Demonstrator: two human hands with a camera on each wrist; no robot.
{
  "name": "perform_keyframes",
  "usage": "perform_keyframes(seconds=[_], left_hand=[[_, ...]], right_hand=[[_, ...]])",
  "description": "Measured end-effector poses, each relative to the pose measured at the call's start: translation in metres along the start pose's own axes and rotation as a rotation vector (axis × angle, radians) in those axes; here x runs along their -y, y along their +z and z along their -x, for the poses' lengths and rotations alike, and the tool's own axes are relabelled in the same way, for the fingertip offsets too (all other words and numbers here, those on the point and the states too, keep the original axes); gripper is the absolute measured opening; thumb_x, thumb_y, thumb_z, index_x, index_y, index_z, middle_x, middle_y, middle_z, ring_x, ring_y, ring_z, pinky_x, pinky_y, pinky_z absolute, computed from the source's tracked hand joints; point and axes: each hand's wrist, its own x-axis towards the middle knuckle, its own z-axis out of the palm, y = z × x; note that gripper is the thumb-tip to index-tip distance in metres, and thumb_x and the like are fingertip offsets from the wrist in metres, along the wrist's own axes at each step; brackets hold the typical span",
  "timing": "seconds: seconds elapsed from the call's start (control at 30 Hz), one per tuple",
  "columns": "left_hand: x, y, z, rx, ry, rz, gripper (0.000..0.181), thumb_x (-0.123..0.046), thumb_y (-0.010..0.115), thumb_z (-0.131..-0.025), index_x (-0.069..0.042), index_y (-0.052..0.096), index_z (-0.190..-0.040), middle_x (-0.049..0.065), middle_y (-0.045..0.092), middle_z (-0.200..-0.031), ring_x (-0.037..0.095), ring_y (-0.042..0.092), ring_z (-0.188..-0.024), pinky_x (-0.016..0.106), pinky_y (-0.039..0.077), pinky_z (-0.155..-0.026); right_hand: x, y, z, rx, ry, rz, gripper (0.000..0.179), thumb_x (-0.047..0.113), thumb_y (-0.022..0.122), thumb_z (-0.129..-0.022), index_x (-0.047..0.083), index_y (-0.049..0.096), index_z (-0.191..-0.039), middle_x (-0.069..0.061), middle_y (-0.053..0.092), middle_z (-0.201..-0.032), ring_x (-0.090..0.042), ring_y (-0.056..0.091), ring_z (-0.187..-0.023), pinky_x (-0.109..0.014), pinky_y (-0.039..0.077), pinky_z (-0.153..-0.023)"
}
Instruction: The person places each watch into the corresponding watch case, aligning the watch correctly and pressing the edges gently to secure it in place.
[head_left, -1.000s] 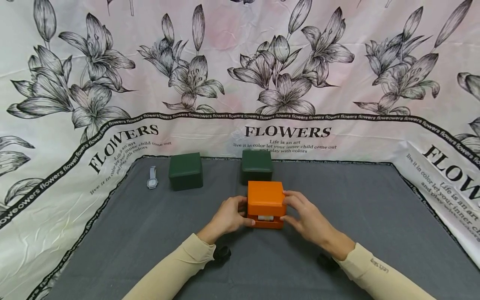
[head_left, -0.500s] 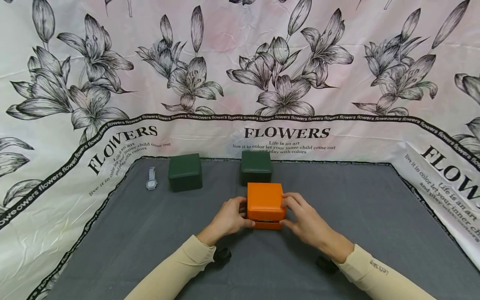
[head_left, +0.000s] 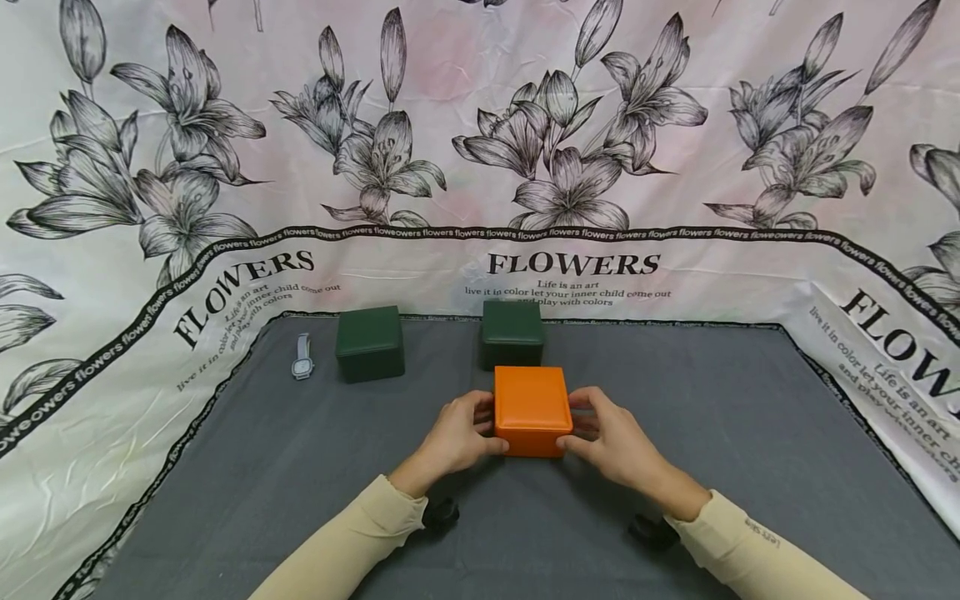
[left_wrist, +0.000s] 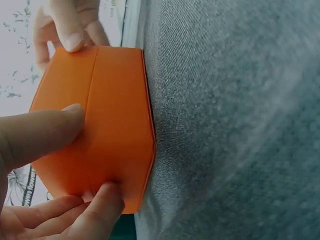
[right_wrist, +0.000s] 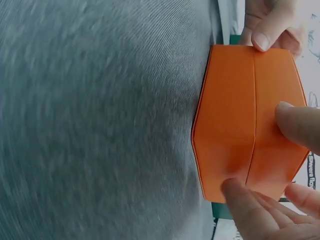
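Observation:
An orange watch box (head_left: 531, 404) stands on the grey cloth in front of me, its lid down. In the left wrist view, a thin seam runs between lid and base of the orange box (left_wrist: 117, 95). My left hand (head_left: 457, 432) holds its left side, thumb at the front corner and fingers along the side. Opposite it, my right hand (head_left: 621, 439) holds the right side in the same way. The right wrist view shows the thumb on the front of the box (right_wrist: 225, 110) and fingertips on its side. The contents are hidden inside.
Just behind the orange box stands a green box (head_left: 512, 335). Another green box (head_left: 370, 344) is further left, with a pale-strapped watch (head_left: 302, 367) lying beside it. A flower-print cloth (head_left: 570, 192) rises behind the grey cloth (head_left: 720, 400).
The lid of the orange box has come down and the front gap has closed. My right fingers have slid from the lid's edge down onto the box's side. The left hand has barely moved.

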Motion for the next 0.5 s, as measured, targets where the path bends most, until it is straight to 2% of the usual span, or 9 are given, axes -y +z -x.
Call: perform_keyframes(seconds=[0.13,0.5], left_hand=[[-0.0012,-0.0002,0.0034,-0.037,0.033,0.009,0.063,-0.005,0.081,-0.075,-0.003,0.051,-0.131,0.012,0.057,-0.127,0.025,0.060,-0.113,0.032,0.051,-0.089],[-0.0031,0.0039,0.0042,-0.065,0.060,0.020,0.061,-0.002,0.080,-0.076,-0.003,0.051,-0.130,0.013,0.058,-0.125,0.026,0.060,-0.112,0.032,0.052,-0.088]], right_hand=[[0.0007,0.0015,-0.0004,0.012,0.061,-0.049,0.055,0.024,0.078,-0.082,0.012,0.046,-0.125,-0.009,0.055,-0.125,-0.025,0.063,-0.105,-0.035,0.055,-0.081],[0.0004,0.0035,0.0005,-0.014,0.075,-0.084,0.053,0.020,0.077,-0.083,0.013,0.047,-0.126,-0.008,0.056,-0.123,-0.024,0.064,-0.104,-0.033,0.055,-0.081]])
